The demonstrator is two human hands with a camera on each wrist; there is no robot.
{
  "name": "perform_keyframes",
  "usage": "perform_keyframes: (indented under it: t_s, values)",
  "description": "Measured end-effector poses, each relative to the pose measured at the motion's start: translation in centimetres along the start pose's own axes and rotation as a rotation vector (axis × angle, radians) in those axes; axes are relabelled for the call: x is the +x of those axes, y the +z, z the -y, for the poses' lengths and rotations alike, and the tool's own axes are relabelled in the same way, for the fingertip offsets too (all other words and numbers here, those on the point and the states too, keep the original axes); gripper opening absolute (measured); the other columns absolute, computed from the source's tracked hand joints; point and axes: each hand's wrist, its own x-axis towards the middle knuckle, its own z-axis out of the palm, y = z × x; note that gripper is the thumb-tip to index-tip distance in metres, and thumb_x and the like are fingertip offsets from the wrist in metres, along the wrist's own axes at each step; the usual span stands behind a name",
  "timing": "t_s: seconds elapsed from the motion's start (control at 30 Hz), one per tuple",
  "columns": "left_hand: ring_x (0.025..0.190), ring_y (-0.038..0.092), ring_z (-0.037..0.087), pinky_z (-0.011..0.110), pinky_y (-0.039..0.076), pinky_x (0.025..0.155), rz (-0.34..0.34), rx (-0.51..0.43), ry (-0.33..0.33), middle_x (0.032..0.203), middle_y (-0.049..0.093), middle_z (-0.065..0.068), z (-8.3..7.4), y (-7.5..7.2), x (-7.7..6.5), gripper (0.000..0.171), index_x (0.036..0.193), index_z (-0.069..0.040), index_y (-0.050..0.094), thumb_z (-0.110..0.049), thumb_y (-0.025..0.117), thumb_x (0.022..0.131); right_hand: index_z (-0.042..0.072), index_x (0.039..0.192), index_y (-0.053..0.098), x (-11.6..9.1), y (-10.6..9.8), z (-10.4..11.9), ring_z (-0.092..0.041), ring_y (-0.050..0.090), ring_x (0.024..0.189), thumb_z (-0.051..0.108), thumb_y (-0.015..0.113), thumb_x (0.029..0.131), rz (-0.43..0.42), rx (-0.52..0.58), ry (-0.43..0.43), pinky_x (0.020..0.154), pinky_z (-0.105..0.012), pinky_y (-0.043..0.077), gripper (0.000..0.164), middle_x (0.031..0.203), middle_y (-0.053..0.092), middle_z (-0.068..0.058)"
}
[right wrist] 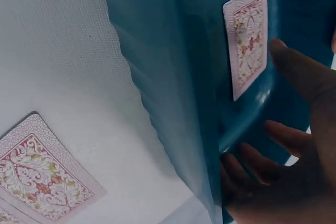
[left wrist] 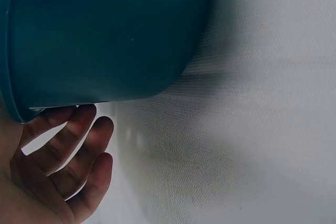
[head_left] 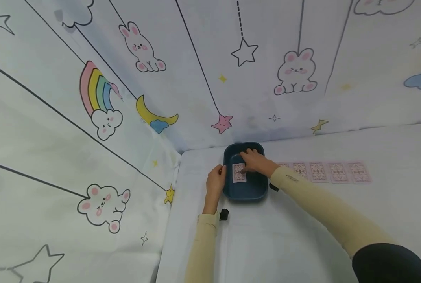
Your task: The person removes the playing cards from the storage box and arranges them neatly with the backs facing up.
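A dark teal plastic basin [head_left: 249, 192] sits on the white-covered surface. One playing card [head_left: 238, 173] with a red patterned back lies on its floor. At the basin's left side, my left hand [head_left: 215, 181] grips the rim, with fingers against the outer wall in the left wrist view. My right hand [head_left: 258, 162] reaches in over the right side, its fingers spread. In the right wrist view, the right thumb [right wrist: 294, 66] is at the edge of the card, and nothing is held between thumb and fingers.
A row of several face-down cards [head_left: 338, 173] lies right of the basin, partly hidden by the right forearm. A wall cloth [head_left: 196, 78] printed with rabbits and stars stands behind and to the left. Small black objects [head_left: 224, 214] are by both wrists.
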Motion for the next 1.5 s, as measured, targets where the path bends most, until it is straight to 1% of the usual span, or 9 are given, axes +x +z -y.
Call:
perform_keyframes:
  t_s: [0.23,0.5,0.77,0.93,1.03,1.1,1.2,1.3,1.5]
  values:
    - [0.065,0.052,0.016,0.029,0.037,0.055,-0.005,0.003,-0.005,0.082,0.065,0.005,0.4,0.2,0.0,0.03,0.097,-0.014,0.067,-0.038,0.05,0.105,0.0,0.155,0.028,0.6,0.8,0.1,-0.052,0.029,0.143,0.041,0.081,0.084,0.103,-0.046,0.035,0.114,-0.06,0.032,0.097,0.155,0.027,-0.032]
    - [0.066,0.052,0.017,0.03,0.037,0.056,0.004,0.017,0.001,0.083,0.065,0.005,0.2,0.0,0.1,0.032,0.097,-0.014,0.066,-0.04,0.049,0.105,-0.004,0.15,0.034,0.8,1.0,0.1,-0.051,0.034,0.137,0.035,0.083,0.083,0.079,-0.081,0.026,0.111,-0.059,0.037,0.092,0.149,0.031,-0.033]
    - [0.064,0.05,0.016,0.029,0.036,0.055,0.007,0.018,-0.009,0.08,0.063,0.004,0.1,0.3,0.2,0.031,0.096,-0.014,0.066,-0.039,0.049,0.105,0.0,0.152,0.032,0.7,1.0,-0.2,-0.052,0.032,0.138,0.032,0.083,0.084,0.085,-0.03,0.032,0.111,-0.062,0.034,0.091,0.151,0.028,-0.034]
    - [0.065,0.051,0.016,0.029,0.036,0.056,0.005,0.02,-0.02,0.081,0.064,0.005,0.0,0.3,0.2,0.031,0.098,-0.014,0.067,-0.038,0.049,0.106,-0.004,0.151,0.027,1.1,1.1,-0.4,-0.053,0.033,0.137,0.029,0.083,0.084,0.055,-0.005,0.037,0.11,-0.062,0.036,0.093,0.15,0.028,-0.036]
    - [0.065,0.052,0.017,0.028,0.036,0.055,0.003,0.023,-0.015,0.082,0.065,0.005,0.1,0.2,0.1,0.032,0.099,-0.013,0.067,-0.039,0.049,0.106,-0.006,0.149,0.027,1.3,1.1,-0.5,-0.053,0.037,0.136,0.025,0.078,0.088,0.019,0.022,0.029,0.11,-0.061,0.037,0.086,0.149,0.033,-0.036]
    - [0.065,0.051,0.016,0.028,0.036,0.055,0.006,0.024,-0.008,0.081,0.064,0.004,0.0,0.2,0.1,0.032,0.099,-0.014,0.067,-0.039,0.049,0.106,-0.008,0.145,0.031,1.2,1.1,-0.8,-0.049,0.047,0.129,0.02,0.074,0.091,-0.008,0.062,0.006,0.106,-0.057,0.042,0.074,0.142,0.044,-0.034]
    - [0.063,0.051,0.016,0.028,0.036,0.054,0.007,0.028,0.002,0.079,0.064,0.004,0.0,0.1,0.0,0.032,0.098,-0.014,0.067,-0.039,0.049,0.105,-0.007,0.132,0.042,0.9,0.6,-0.8,-0.038,0.062,0.103,0.013,0.067,0.095,-0.032,0.162,-0.055,0.09,-0.047,0.052,0.049,0.118,0.06,-0.028]
    - [0.061,0.05,0.016,0.029,0.035,0.052,0.005,0.036,0.004,0.077,0.063,0.004,0.1,0.0,0.0,0.031,0.096,-0.014,0.066,-0.039,0.049,0.105,-0.001,0.116,0.049,0.3,0.1,-0.5,-0.025,0.058,0.08,0.006,0.061,0.096,-0.049,0.259,-0.123,0.07,-0.036,0.049,0.025,0.097,0.062,-0.016]
    - [0.063,0.05,0.016,0.028,0.034,0.053,0.008,0.04,-0.003,0.078,0.061,0.004,0.1,0.0,0.1,0.031,0.096,-0.014,0.066,-0.039,0.049,0.105,0.004,0.114,0.05,-1.4,-0.5,-0.4,-0.02,0.055,0.072,0.009,0.062,0.097,-0.129,0.388,-0.175,0.065,-0.031,0.045,0.021,0.091,0.059,-0.012]
